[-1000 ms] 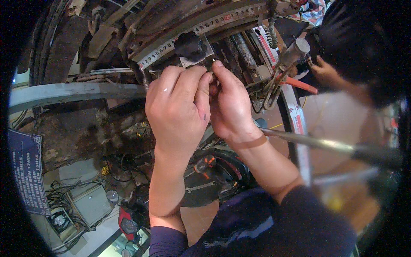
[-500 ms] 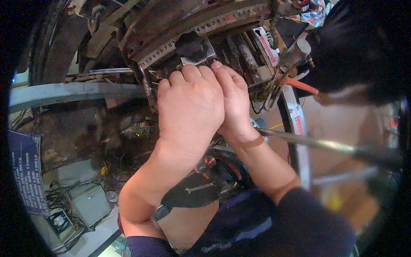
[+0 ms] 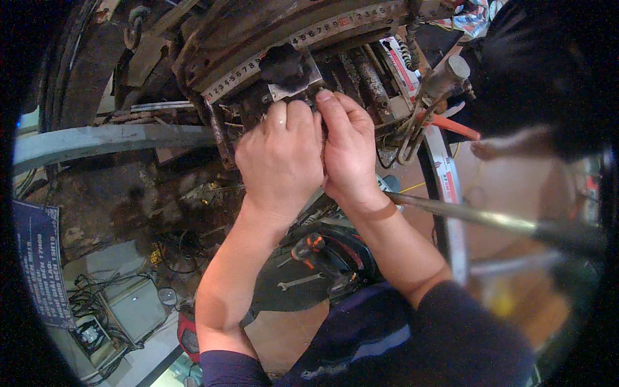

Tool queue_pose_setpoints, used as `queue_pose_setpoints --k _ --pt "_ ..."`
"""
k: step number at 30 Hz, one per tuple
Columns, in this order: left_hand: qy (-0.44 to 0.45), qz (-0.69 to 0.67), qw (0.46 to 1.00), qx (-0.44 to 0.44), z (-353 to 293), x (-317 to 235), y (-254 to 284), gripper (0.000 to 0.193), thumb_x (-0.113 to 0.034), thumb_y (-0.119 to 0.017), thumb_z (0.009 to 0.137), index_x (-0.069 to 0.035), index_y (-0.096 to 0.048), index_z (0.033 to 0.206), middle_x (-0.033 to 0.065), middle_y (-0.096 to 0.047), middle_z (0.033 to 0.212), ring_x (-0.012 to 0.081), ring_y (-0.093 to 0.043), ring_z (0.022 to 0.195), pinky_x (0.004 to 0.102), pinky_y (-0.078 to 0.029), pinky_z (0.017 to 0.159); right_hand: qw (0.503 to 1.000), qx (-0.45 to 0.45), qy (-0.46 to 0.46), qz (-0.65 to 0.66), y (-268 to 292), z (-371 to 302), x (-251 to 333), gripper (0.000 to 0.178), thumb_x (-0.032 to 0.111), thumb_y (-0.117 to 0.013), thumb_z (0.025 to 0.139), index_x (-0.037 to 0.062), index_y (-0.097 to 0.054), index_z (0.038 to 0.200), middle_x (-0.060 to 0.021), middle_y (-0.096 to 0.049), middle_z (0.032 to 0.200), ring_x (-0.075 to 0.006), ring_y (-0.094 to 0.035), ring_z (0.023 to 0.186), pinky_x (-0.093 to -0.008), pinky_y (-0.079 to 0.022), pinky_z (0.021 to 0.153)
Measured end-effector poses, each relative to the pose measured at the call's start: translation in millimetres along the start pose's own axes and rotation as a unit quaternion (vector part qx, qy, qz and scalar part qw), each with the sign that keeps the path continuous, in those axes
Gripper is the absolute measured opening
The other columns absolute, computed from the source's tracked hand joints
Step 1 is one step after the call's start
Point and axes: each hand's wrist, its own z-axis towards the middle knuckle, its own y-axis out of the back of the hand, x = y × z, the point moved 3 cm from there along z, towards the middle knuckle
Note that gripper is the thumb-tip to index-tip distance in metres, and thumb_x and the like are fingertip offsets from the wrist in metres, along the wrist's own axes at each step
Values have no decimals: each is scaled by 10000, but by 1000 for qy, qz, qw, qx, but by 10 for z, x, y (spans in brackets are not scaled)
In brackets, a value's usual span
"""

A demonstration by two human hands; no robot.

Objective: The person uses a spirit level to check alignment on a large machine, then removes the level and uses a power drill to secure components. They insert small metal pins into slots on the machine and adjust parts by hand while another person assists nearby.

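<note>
Both my hands work close together at the front edge of an old, dark metal machine. My left hand [image 3: 281, 158] is closed, knuckles up, its fingertips tucked out of sight beneath a small bright metal plate [image 3: 298, 88]. Beside it, my right hand [image 3: 350, 145] is closed too, thumb and index finger pinched at the plate's right corner. Whatever either hand grips is hidden by the fingers. On the plate sits a round black knob [image 3: 284, 66]. Behind it a numbered measuring strip [image 3: 232, 80] runs along the machine.
An orange and black power tool [image 3: 311, 245] and a wrench [image 3: 300, 282] lie below my arms. A metal bar [image 3: 464, 211] extends to the right. An orange handle [image 3: 455, 127] sticks out near another person's hand [image 3: 512, 145]. Cables and a grey box [image 3: 137, 308] lie at lower left.
My left hand has turned and shifted slightly left and down, opening a small gap from the right hand. The right hand stays nearly in place. More of the power tool shows.
</note>
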Motion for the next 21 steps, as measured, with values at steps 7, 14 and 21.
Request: queue_pose_setpoints --k 7,14,21 --pt "122 -167 978 31 -340 -135 -350 233 -258 -659 1005 -89 -571 871 164 -687 778 418 -712 710 510 -528 594 984 -11 113 -140 98 84 216 398 139 -715 1071 70 -509 737 61 -472 705 -42 -405 713 -306 -346 575" --pt "143 -314 937 -51 -297 31 -293 81 -77 -711 1011 -21 -655 996 208 -688 876 450 -688 765 487 -541 662 990 -24 96 -102 113 70 106 212 140 -697 1092 62 -598 922 47 -572 767 -44 -503 684 -278 -412 579" --pt "91 -267 958 53 -319 58 -12 66 -79 -714 986 -24 -690 1012 184 -672 911 443 -690 840 520 -553 728 997 -23 35 -72 210 -143 2 147 180 -657 1134 58 -626 1057 20 -609 810 -43 -542 677 -252 -446 595"
